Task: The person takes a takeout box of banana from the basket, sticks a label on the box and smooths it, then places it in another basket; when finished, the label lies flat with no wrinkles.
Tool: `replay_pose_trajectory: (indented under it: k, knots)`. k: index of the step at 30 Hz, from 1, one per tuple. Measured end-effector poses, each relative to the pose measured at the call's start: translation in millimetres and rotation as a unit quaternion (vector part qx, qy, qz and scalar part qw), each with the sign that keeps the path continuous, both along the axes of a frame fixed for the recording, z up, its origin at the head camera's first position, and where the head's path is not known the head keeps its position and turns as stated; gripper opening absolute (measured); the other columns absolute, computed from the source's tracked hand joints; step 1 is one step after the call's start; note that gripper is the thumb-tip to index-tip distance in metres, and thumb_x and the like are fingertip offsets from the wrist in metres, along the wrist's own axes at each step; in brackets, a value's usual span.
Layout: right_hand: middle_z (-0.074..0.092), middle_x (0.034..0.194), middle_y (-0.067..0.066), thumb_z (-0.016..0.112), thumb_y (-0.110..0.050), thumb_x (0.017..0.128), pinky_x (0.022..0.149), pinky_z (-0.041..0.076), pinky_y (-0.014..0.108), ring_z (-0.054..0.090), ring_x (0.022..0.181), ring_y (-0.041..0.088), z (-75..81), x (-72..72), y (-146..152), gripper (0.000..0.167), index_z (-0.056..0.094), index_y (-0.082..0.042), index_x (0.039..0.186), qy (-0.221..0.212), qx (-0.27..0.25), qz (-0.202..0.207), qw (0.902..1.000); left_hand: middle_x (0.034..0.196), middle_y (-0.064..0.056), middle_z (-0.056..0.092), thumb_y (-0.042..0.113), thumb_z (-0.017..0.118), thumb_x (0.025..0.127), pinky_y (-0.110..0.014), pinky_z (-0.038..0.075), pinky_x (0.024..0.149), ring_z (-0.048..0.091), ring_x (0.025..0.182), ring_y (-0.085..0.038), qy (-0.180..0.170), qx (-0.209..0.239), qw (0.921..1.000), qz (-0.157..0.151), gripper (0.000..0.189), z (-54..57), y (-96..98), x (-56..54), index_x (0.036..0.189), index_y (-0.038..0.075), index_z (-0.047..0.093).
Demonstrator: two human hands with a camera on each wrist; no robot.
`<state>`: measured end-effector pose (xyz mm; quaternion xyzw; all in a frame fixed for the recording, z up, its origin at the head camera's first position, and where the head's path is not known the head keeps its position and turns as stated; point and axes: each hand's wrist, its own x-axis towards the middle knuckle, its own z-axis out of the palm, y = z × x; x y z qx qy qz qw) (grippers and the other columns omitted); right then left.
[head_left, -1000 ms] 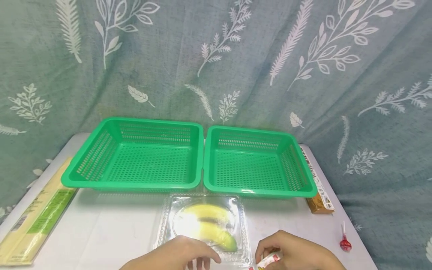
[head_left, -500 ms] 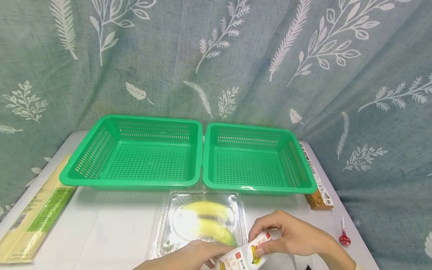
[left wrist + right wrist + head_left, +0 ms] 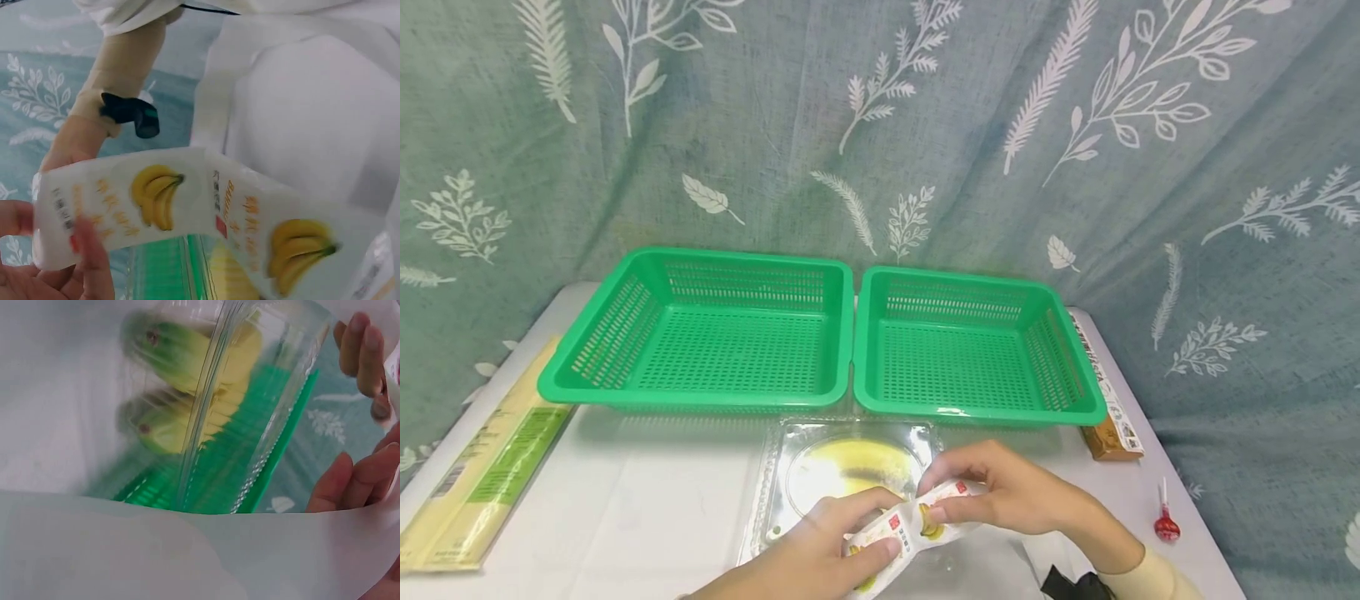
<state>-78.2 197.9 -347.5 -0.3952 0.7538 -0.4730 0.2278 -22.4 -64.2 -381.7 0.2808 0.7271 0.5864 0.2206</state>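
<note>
Both hands hold a white strip of banana labels (image 3: 904, 537), printed with yellow bananas and small red marks. My left hand (image 3: 820, 550) pinches its lower left part, thumb on top. My right hand (image 3: 1011, 496) grips the upper right part between thumb and fingers. In the left wrist view the label strip (image 3: 156, 200) shows a banana picture on either side of a bend. A clear plastic clamshell box (image 3: 775, 500) lies just beyond the hands, and they partly cover it. Yellow bananas (image 3: 857, 462) are inside it; their greenish ends show in the right wrist view.
Two green plastic baskets (image 3: 696, 400) (image 3: 977, 414) stand side by side behind the box. A long yellow-green packet (image 3: 497, 467) lies at the left edge. To the right are a brown and white box (image 3: 1112, 437) and a red lollipop (image 3: 1167, 527). A patterned curtain (image 3: 775, 125) hangs behind.
The label strip has come up into view from the front edge. My left hand, earlier over the clamshell box, now pinches the strip. My right hand has moved up and left with it.
</note>
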Motion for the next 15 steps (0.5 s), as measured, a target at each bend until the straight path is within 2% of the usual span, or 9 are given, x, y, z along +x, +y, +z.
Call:
replay_pose_trajectory:
  k: [3,5,10,12,15]
  knots:
    - [0.074,0.1,0.009,0.067,-0.017,0.097,0.089,0.056,0.028,0.063,0.096,0.002,1.3,1.1,-2.7,0.016,0.07,-0.01,0.11,0.003,-0.005,0.0,1.0,0.102,-0.01,0.076,0.023,0.057,0.102,-0.022,0.057,0.071,0.064,0.086,-0.001,-0.061,0.026,0.9978,-0.009,0.021,-0.7,0.8,-0.5,0.122,0.017,0.062]
    - [0.074,0.099,0.008,0.068,-0.018,0.096,0.088,0.056,0.028,0.062,0.094,0.001,1.7,2.2,-3.2,0.015,0.071,-0.011,0.109,0.014,-0.002,-0.005,0.9999,0.102,-0.013,0.076,0.021,0.057,0.102,-0.022,0.057,0.072,0.066,0.086,-0.002,-0.081,0.035,0.996,-0.013,0.021,-1.5,1.6,-0.6,0.121,0.015,0.063]
    - [0.074,0.101,-0.003,0.071,-0.027,0.094,0.095,0.053,0.028,0.063,0.097,0.002,1.8,6.7,-1.4,0.015,0.071,-0.02,0.107,0.039,0.03,-0.027,0.9984,0.106,-0.015,0.075,0.018,0.057,0.101,-0.02,0.058,0.072,0.068,0.083,-0.001,-0.071,0.049,0.9958,-0.03,0.018,-2.6,2.4,-0.4,0.116,0.011,0.064]
    - [0.073,0.103,-0.008,0.072,-0.03,0.093,0.097,0.051,0.029,0.063,0.099,0.003,2.2,9.3,-1.2,0.015,0.07,-0.024,0.107,0.057,0.038,-0.04,0.9969,0.108,-0.013,0.076,0.018,0.058,0.101,-0.019,0.058,0.073,0.068,0.084,0.0,-0.055,0.046,0.9968,-0.035,0.016,-2.4,2.3,-0.1,0.114,0.012,0.065]
    - [0.068,0.108,-0.013,0.076,-0.031,0.089,0.098,0.051,0.03,0.061,0.105,0.005,5.1,14.8,-2.9,0.02,0.069,-0.026,0.107,0.1,0.033,-0.076,0.9915,0.108,-0.009,0.077,0.018,0.058,0.1,-0.021,0.057,0.077,0.07,0.088,-0.002,-0.055,0.04,0.9972,-0.029,0.014,-0.9,2.6,0.7,0.112,0.013,0.065]
